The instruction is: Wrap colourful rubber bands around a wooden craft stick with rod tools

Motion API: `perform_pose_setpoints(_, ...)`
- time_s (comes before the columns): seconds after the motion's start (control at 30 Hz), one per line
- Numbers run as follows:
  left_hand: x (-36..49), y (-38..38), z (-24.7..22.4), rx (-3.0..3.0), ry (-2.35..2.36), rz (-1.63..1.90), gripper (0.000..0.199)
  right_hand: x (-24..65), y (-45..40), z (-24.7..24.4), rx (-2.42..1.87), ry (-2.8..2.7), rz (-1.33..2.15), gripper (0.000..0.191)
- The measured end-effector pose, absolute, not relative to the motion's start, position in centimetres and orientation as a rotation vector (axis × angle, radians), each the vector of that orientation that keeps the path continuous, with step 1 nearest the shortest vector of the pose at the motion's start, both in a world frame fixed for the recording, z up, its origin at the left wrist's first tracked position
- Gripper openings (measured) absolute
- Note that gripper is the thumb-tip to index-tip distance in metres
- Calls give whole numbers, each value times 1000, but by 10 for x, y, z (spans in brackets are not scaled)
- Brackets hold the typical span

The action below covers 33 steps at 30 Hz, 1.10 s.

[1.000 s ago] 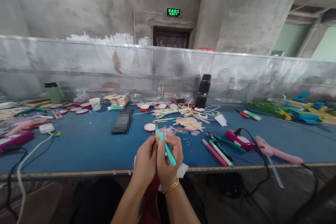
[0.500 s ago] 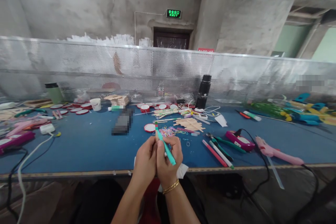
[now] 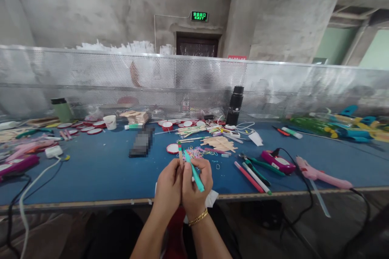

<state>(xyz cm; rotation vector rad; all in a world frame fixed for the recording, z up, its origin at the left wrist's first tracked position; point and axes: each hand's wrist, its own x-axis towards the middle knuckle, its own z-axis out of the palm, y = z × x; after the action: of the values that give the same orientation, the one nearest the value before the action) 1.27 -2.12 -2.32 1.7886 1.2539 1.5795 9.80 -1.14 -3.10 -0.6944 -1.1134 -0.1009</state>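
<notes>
My left hand [image 3: 168,185] is closed round a flat wooden craft stick [image 3: 180,154], which stands up from the fingers with green, red and teal bands at its top. A teal marker pen [image 3: 197,178] is gripped in my right hand [image 3: 199,202], its tip just right of the stick and apart from it. Both hands meet above the table's front edge. Beyond them lie a pile of small coloured rubber bands [image 3: 196,153], a round white disc with a red rim [image 3: 172,148] and a heap of plain craft sticks [image 3: 220,143].
To the right are a red marker [image 3: 248,177], a white marker with a green end [image 3: 257,178], pliers [image 3: 258,170], a purple device [image 3: 278,162] and a pink glue gun [image 3: 322,178] with its cord. A phone [image 3: 141,141] and a black bottle [image 3: 236,106] stand farther back.
The marker's tip has moved off the banded top of the craft stick, slightly right and down. The stick's coloured bands show more fully now. Both hands keep their holds.
</notes>
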Motion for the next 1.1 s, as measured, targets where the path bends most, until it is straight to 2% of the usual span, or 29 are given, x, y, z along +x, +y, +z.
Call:
perform_pose_setpoints(0.23,13,-22,-22,1770,1229,1546,22,98,-11,-30,-666,-1139,-101,6)
perform_pose_setpoints(0.77,14,-22,-21,1809,1275,1539,32,101,-13,-32,-615,-1135,-78,8)
perform_pose_setpoints(1.1,14,-21,-23,1796,1268,1550,29,101,-13,-32,-617,-1165,-66,8)
